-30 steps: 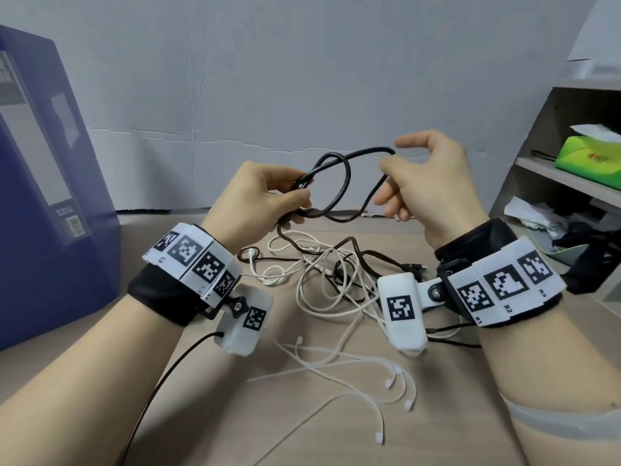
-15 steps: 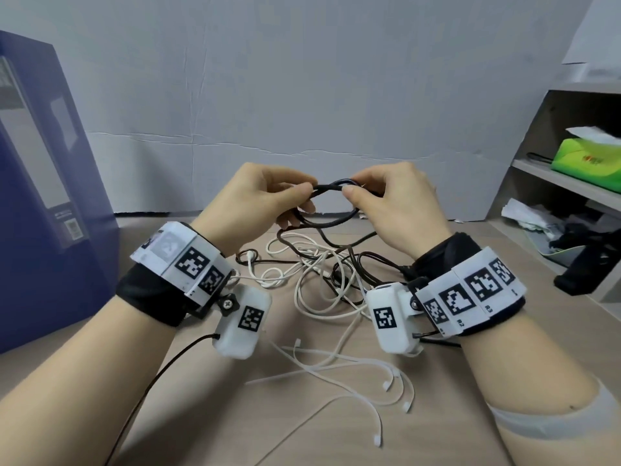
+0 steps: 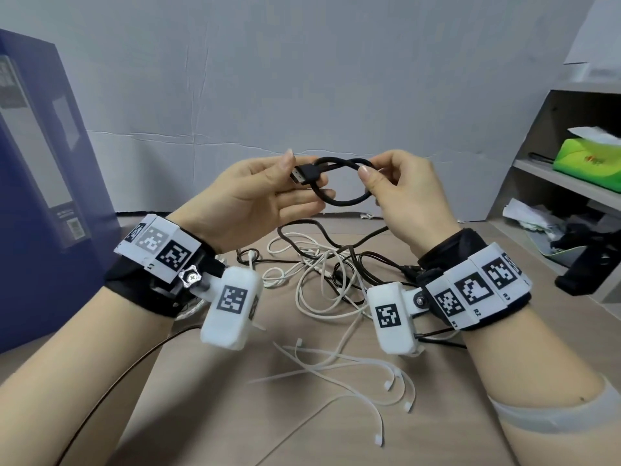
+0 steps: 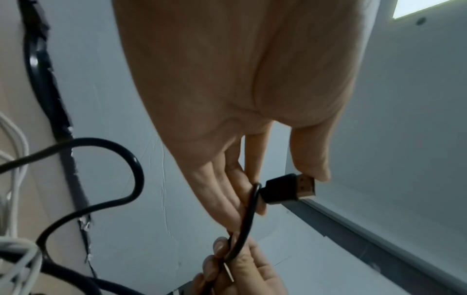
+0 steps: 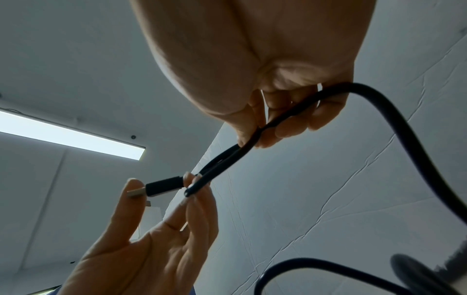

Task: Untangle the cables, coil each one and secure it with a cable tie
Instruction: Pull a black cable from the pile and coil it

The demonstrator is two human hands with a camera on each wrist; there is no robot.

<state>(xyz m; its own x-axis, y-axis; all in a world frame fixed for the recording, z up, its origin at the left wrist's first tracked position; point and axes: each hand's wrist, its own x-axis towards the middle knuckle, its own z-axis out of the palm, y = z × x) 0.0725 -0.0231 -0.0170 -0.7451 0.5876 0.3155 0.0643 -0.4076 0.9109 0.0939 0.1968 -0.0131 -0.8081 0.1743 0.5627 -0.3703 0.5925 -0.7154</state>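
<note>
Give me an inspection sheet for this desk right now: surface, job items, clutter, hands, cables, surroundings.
Surface: tan desk.
Job's things: black cable raised in a small loop, its plug free; white cable ties loose on the desk.
Clutter: nothing seen.
Hands: left hand with the plug between thumb and fingers; right hand pinches the loop.
Cables: white cables and black ones tangled on the desk.
Surroundings: blue box left, shelf with a green tissue box right.

Glossy black cable, matt wood-grain table
</note>
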